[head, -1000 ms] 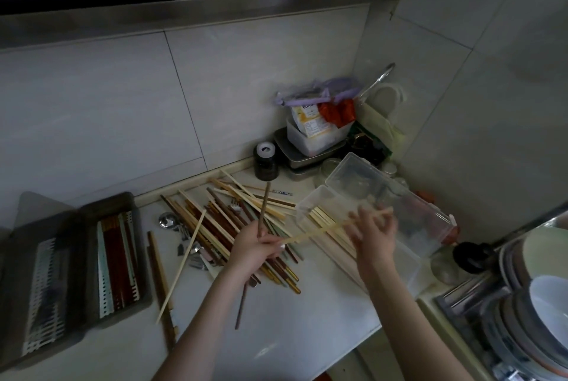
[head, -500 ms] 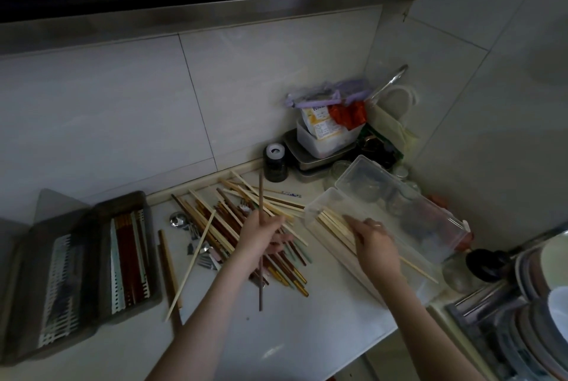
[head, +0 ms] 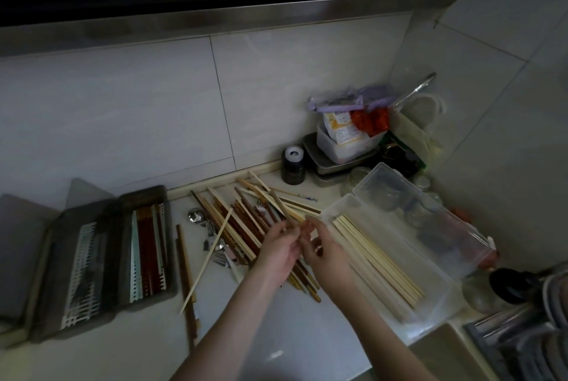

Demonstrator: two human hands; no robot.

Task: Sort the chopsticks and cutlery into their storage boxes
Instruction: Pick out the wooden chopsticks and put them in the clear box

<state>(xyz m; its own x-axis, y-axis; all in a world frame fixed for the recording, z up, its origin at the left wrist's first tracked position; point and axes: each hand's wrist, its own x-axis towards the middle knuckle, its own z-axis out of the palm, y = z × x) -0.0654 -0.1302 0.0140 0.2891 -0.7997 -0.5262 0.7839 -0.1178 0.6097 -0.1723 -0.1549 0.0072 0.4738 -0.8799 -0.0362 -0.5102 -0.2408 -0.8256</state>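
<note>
- I see my left hand [head: 278, 247] and right hand [head: 319, 250] together over the chopstick pile [head: 246, 220], fingers pinching a brown chopstick [head: 281, 207].
- Just right of the pile, the clear box [head: 430, 260] holds pale chopsticks [head: 378, 260].
- Left of it, the grey box [head: 101, 257].

Dim kitchen corner — large pale wall tiles [head: 123, 122] meet beneath a steel ledge [head: 215, 23], the white tabletop [head: 292, 343] faintly glossy.

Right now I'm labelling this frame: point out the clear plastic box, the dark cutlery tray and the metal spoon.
clear plastic box [head: 442, 280]: head view, near right wall.
dark cutlery tray [head: 143, 196]: head view, far rim.
metal spoon [head: 196, 215]: head view, bowl.
</note>
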